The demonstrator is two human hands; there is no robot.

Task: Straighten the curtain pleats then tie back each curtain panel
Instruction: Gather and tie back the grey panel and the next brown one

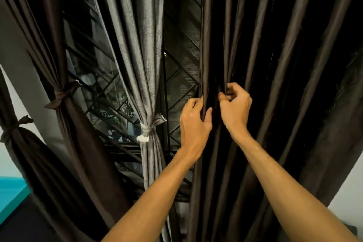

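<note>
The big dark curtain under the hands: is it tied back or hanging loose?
Loose. No tie wraps the dark brown curtain panel; left hand and right hand pinch its free-hanging pleats.

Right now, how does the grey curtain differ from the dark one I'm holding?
The grey curtain is pale silver; the dark curtain is deep brown. The grey curtain is cinched by a knotted tie; the dark curtain hangs untied. No hand touches the grey curtain; the left hand and right hand grip the dark curtain's pleats. Both hang pleated.

Dark window grille (pixel 182 76); teal surface (pixel 9 188) lower left.
</note>
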